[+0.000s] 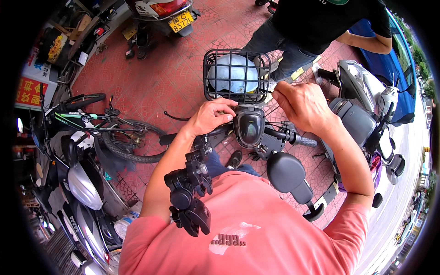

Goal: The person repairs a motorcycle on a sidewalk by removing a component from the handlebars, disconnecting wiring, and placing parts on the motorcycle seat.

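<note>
In front of me is an electric bike's black oval display housing (pixel 249 129) between the handlebars (pixel 296 140). My left hand (pixel 211 117) touches the housing's upper left edge with curled fingertips. My right hand (pixel 302 107) hovers up and to the right of the housing, fingers pinched together; whatever they hold is hidden. Above the housing sits a black wire basket (pixel 206 75) with a pale blue rounded object (pixel 234 72) inside. The bike's black saddle (pixel 286 176) is at lower right. A black clamp mount (pixel 190 201) hangs in front of my chest.
A person (pixel 316 18) in dark clothing stands beyond the basket. A bicycle (pixel 110 142) and scooters (pixel 87 188) crowd the left. A grey scooter (pixel 350 78) and blue car (pixel 396 107) stand right; another scooter (pixel 156 9) is behind, on red paving (pixel 165 73).
</note>
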Demonstrator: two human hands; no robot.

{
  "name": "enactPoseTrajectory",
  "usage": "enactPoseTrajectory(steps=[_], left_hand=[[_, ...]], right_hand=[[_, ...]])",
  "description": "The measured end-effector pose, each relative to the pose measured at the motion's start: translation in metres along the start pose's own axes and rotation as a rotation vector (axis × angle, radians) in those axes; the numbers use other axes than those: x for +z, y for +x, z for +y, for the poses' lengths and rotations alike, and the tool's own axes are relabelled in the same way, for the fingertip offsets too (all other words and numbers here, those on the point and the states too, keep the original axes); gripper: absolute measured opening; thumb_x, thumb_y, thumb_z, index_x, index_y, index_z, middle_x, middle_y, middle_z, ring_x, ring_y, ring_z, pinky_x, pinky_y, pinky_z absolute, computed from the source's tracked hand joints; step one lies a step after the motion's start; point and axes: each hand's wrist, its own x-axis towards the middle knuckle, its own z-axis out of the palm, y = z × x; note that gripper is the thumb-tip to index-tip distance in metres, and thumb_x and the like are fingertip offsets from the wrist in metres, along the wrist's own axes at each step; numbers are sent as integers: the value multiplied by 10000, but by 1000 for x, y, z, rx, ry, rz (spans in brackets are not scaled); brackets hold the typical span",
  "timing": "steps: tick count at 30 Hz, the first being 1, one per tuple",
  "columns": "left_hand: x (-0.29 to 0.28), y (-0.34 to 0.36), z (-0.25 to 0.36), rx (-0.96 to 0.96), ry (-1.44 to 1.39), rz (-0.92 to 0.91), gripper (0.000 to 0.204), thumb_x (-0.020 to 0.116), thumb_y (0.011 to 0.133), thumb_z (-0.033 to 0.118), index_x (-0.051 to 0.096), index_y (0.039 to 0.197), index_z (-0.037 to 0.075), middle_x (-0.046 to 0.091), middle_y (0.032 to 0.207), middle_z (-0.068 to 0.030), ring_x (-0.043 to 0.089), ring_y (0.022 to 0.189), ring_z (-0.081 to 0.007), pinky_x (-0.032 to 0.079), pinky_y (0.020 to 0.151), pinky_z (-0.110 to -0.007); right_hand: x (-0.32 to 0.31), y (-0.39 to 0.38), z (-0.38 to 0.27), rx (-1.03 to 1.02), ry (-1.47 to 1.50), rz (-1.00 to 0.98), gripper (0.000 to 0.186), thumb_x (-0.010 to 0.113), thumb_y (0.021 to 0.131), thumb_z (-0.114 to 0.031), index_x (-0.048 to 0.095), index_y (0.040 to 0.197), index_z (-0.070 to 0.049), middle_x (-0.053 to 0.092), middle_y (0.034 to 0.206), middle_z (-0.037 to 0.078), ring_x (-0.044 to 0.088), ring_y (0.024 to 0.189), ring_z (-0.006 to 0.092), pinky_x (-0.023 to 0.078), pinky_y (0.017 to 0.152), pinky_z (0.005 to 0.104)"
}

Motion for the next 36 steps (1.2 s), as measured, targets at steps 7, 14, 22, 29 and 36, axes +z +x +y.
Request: enactPoseTrajectory(steps=[7, 14, 22, 29, 36], left_hand=[[4, 6, 7, -40, -54, -2, 178, 743, 975, 89, 806, 1114, -3, 676, 1450, -132, 728, 1114, -189, 623, 880, -312], [2, 2, -2, 9, -44, -9, 209, 738, 978, 113, 791, 1142, -5, 663, 1471, -125, 728, 1099, -182, 619, 848, -302], [3, 3, -1, 0, -39, -10, 226, 742, 982, 140, 780, 1156, 1, 660, 1477, -117, 707, 1135, -174, 590, 866, -294], [4, 4, 2, -29, -58, -9, 255, 743, 981, 158, 776, 1184, 8, 664, 1475, -114, 703, 1146, -170, 592, 876, -301], [0, -3, -1, -28, -51, 14, 273, 749, 968, 151, 771, 1197, 4, 677, 1462, -113, 699, 1168, -185, 591, 887, -309]], right_hand=[[5, -8, 12, -199, 133, 211, 264, 649, 913, -40, 600, 1172, -26, 679, 908, 175, 665, 912, 413, 526, 784, 520], [10, -5, 7, 27, -82, 94, 204, 626, 1051, -225, 675, 1005, -33, 681, 726, 168, 707, 725, 400, 564, 683, 498], [10, -6, 6, -139, 12, 247, 135, 664, 967, -126, 608, 1019, -15, 717, 965, 173, 712, 962, 391, 561, 826, 488], [14, -6, 9, -137, 16, 258, 128, 637, 992, -155, 633, 1007, -29, 736, 897, 201, 734, 873, 401, 567, 756, 502], [9, -2, 2, -13, -60, 107, 143, 666, 942, -121, 639, 1048, -31, 714, 881, 153, 721, 897, 387, 570, 790, 498]])
